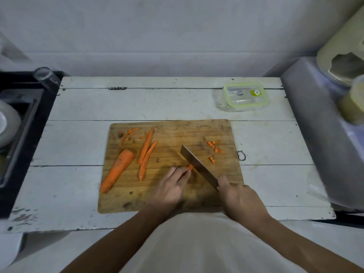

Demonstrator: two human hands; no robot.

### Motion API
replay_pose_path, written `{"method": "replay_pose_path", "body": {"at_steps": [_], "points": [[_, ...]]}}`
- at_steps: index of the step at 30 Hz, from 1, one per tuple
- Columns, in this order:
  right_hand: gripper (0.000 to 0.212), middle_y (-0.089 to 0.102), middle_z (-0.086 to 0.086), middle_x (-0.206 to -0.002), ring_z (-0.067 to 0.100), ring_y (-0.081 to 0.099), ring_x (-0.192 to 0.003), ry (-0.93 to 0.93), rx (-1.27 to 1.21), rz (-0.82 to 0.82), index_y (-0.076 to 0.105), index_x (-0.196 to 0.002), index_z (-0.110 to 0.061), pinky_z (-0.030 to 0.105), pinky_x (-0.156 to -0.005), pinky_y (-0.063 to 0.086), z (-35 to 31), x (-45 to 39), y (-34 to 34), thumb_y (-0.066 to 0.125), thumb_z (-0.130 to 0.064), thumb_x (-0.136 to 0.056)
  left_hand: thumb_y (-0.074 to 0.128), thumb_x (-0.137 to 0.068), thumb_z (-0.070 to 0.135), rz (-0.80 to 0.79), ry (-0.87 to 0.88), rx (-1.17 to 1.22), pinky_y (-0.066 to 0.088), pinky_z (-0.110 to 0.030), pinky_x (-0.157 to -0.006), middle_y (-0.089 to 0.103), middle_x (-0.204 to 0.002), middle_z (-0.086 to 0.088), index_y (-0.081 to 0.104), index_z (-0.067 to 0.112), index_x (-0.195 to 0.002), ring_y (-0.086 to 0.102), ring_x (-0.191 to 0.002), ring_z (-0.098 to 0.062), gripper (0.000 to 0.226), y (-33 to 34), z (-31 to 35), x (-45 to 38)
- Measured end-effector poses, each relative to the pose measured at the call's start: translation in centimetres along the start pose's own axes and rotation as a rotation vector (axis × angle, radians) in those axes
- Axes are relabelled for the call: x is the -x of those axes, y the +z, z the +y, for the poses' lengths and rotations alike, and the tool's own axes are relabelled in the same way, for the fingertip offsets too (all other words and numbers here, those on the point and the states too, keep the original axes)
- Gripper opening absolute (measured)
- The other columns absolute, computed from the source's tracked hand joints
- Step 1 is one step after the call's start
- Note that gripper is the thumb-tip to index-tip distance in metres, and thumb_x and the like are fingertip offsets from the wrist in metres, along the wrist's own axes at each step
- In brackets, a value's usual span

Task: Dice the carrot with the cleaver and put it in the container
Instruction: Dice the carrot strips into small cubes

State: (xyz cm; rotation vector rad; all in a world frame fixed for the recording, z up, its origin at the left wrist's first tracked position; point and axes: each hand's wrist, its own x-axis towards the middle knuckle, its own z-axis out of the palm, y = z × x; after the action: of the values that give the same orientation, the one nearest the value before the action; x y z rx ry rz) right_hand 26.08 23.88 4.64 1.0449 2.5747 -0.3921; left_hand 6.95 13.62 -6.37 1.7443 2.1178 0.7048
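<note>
Right hand [239, 196] grips cleaver [199, 167]; left hand [171, 186] fingers pinch carrot strip [190, 167] mid-board [177, 201].

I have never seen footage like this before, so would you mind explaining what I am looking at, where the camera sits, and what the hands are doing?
There is no machine here: a person wears one wide-angle camera on the head, looking forward and down at their own two bare hands. That is why the arms enter from the bottom edge.

On a white wooden table lies a wooden cutting board. The right hand grips the handle of a cleaver, whose blade angles down onto a carrot strip that the left hand pinches against the board. A few small carrot cubes lie beyond the blade. To the left lie a large carrot piece, two long strips and some peelings.

A clear container with a green-rimmed lid stands behind the board, still closed.
</note>
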Motion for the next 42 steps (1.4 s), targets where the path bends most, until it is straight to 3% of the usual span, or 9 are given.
{"method": "replay_pose_path", "body": {"at_steps": [5,10,15,20,25,30,33,36,42], "points": [[0.021,0.068,0.005,-0.1,0.033,0.065,-0.088,0.008,0.027,-0.058,0.032,-0.112,-0.022,0.034,-0.063,0.036,-0.3,-0.1,-0.3,0.043,-0.015,-0.096,0.036,-0.105,0.032,-0.057,-0.021,-0.067,0.052,-0.03,-0.092,0.055,-0.135,0.004,0.057,0.017,-0.14,0.054,-0.116,-0.014,0.043,0.3,-0.5,-0.2],[0.045,0.068,0.008,-0.101,0.032,0.066,-0.089,-0.016,0.064,-0.056,0.032,-0.127,-0.016,0.035,-0.062,0.038,-1.3,-1.1,-0.3,0.051,-0.003,-0.088,0.037,-0.103,0.031,-0.037,-0.044,-0.055,0.057,-0.036,-0.083,0.06,-0.127,0.004,0.065,0.014,-0.131,0.051,-0.11,-0.012,0.043,0.0,-0.1,-0.4],[0.046,0.066,0.004,-0.084,0.032,0.065,-0.077,0.019,-0.023,0.0,0.024,-0.1,-0.024,0.038,-0.056,0.04,-1.3,-2.7,0.5,0.064,-0.008,-0.086,0.05,-0.1,0.02,-0.06,0.06,-0.142,0.05,-0.039,-0.095,0.055,-0.134,-0.002,0.054,0.018,-0.142,0.049,-0.118,-0.022,0.042,-0.3,-0.2,0.2],[0.007,0.068,0.007,-0.088,0.034,0.066,-0.081,0.085,-0.004,0.117,0.039,-0.111,-0.022,0.036,-0.059,0.039,1.4,-3.5,-0.4,0.038,-0.026,-0.105,0.053,-0.103,0.044,0.007,-0.183,0.046,0.041,-0.023,-0.08,0.054,-0.105,0.014,0.063,0.033,-0.111,0.054,-0.096,-0.005,0.016,-0.9,1.0,-0.6],[0.015,0.068,0.013,-0.09,0.038,0.065,-0.084,0.145,-0.027,0.136,0.045,-0.109,-0.017,0.039,-0.063,0.044,3.5,-4.4,-1.5,0.038,-0.029,-0.105,0.052,-0.098,0.008,-0.046,0.002,-0.085,0.041,-0.032,-0.1,0.053,-0.137,-0.004,0.049,0.024,-0.148,0.047,-0.122,-0.023,0.053,-0.4,0.7,-2.5],[0.017,0.069,0.012,-0.09,0.037,0.065,-0.083,0.089,-0.043,0.138,0.044,-0.11,-0.017,0.038,-0.063,0.045,3.3,-2.5,-1.3,0.036,-0.032,-0.106,0.047,-0.102,0.013,-0.033,-0.011,-0.032,0.044,-0.033,-0.105,0.046,-0.145,0.001,0.045,0.023,-0.151,0.045,-0.128,-0.018,0.05,-0.3,1.0,-2.0],[0.019,0.07,0.009,-0.093,0.036,0.066,-0.086,0.072,-0.004,0.1,0.043,-0.115,-0.02,0.038,-0.063,0.043,2.4,-1.7,-0.7,0.032,-0.033,-0.107,0.035,-0.102,0.021,-0.056,0.011,-0.093,0.055,-0.039,-0.089,0.052,-0.137,0.0,0.056,0.015,-0.142,0.05,-0.116,-0.019,0.045,-0.5,1.1,-1.9],[0.017,0.069,0.007,-0.095,0.036,0.066,-0.085,0.065,0.01,0.089,0.04,-0.117,-0.023,0.038,-0.064,0.044,1.7,-1.3,-0.2,0.031,-0.033,-0.106,0.061,-0.095,0.013,-0.019,0.068,-0.147,0.058,-0.034,-0.08,0.056,-0.126,-0.002,0.062,0.012,-0.134,0.055,-0.107,-0.019,0.04,-0.1,0.6,-2.2],[0.019,0.067,0.003,-0.089,0.031,0.066,-0.077,0.088,0.039,0.04,0.037,-0.117,-0.024,0.036,-0.058,0.043,0.9,-1.0,-0.1,0.044,-0.019,-0.1,0.066,-0.094,0.012,0.001,0.098,-0.173,0.058,-0.036,-0.075,0.056,-0.123,-0.002,0.063,0.011,-0.132,0.053,-0.104,-0.02,0.038,0.0,0.6,-2.3]]}}
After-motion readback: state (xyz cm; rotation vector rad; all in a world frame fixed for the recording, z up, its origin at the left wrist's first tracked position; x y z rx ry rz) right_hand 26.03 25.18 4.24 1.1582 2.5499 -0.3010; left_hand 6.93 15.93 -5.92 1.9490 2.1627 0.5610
